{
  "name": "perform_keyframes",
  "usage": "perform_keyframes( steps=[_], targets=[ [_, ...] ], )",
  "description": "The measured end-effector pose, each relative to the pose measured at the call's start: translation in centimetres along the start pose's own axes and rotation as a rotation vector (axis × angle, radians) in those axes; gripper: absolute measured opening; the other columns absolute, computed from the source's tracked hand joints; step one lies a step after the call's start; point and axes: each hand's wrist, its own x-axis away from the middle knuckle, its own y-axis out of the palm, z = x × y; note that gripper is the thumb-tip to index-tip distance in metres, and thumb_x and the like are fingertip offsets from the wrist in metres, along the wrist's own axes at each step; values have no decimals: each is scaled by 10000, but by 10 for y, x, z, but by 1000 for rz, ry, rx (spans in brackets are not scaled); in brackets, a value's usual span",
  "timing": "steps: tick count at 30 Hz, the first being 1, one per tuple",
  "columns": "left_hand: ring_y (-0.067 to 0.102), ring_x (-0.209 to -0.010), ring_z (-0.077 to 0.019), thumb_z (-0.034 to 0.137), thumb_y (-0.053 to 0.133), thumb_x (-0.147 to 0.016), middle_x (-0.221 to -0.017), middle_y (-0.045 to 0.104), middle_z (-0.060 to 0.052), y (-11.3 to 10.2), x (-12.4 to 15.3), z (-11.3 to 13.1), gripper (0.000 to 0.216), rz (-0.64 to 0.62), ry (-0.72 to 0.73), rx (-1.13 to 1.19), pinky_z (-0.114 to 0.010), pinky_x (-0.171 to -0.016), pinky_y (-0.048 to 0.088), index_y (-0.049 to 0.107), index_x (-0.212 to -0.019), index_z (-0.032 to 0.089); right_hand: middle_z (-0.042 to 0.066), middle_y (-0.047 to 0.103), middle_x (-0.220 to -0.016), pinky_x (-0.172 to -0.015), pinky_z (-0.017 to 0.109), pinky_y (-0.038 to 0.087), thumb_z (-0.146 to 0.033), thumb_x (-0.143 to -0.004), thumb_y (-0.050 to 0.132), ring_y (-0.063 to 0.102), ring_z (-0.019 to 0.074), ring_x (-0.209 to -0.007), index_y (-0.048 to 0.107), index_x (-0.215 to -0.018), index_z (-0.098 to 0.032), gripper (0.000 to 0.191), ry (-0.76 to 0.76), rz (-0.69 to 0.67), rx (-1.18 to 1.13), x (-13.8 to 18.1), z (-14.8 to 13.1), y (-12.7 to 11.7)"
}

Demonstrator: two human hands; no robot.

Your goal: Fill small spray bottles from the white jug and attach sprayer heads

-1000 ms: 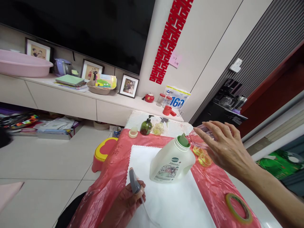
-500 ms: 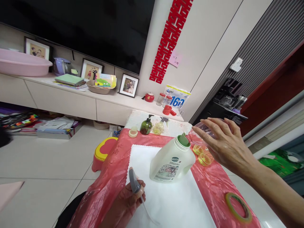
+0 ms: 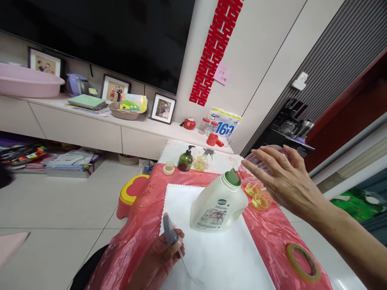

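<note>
In my left hand [image 3: 160, 255], low on the near side, is a grey pump head [image 3: 171, 233] with a thin clear tube hanging down. My right hand [image 3: 284, 181] is raised at the right, its fingers curved over a clear, pinkish plastic container [image 3: 254, 162]. The hand hides much of that container, and I cannot tell whether it touches the jug. Between the hands a pale green detergent jug [image 3: 211, 205] stands uncapped on a white mat [image 3: 223, 257], a green spout showing in its mouth.
Behind the jug stand a green pump bottle [image 3: 185, 159], a clear spray bottle [image 3: 202, 162] and a pale cap [image 3: 168, 167]. Yellow rings [image 3: 259, 201] and a tape roll [image 3: 302, 262] lie right on the red plastic cover [image 3: 136, 237]. A stool [image 3: 133, 191] stands left.
The view has shifted very slightly. Both hands keep nearly the same pose, and the jug has not moved.
</note>
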Motion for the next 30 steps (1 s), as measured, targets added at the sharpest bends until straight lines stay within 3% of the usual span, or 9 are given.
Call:
perform_keyframes(
  steps=[13,18,24,27,30],
  targets=[
    [641,-822,-175,309,1008,-563,-973,731,-40,-6,-3,-3,482,16,-8,-7,-351,-814,522,810,-1001,272,163,478,-1494,-1170,625,256,-47,-981,483,433,317,-1394,493,-1445,-239,503,-37,11,75,-1,-4,-3],
    [650,-799,-161,322,1020,-544,-974,742,-35,3,1,3,471,6,-34,-22,-342,-811,542,815,-964,268,142,498,-1468,-1135,631,283,-31,-884,563,455,338,-1357,498,-1430,-259,595,108,21,4,8,-11,7],
    [686,-777,-156,262,1045,-458,-970,745,-14,7,-1,2,536,146,6,63,-295,-748,584,798,-932,220,136,519,-1414,-989,546,434,-248,-944,609,494,358,-1278,498,-1443,-237,512,347,44,-177,41,-14,11],
    [685,-755,-123,158,1005,-538,-1030,755,-22,12,-2,2,488,236,41,117,-239,-700,583,782,-970,200,157,529,-1393,-1003,517,455,-391,-999,595,522,347,-1243,466,-1492,-208,542,435,63,-336,65,-24,4],
    [692,-787,-121,85,938,-629,-1042,753,-21,18,-2,5,408,255,77,171,-222,-709,583,768,-982,197,125,530,-1417,-1034,453,473,-498,-992,617,538,318,-1262,440,-1535,-247,625,491,49,-538,88,-51,0]
  ],
)
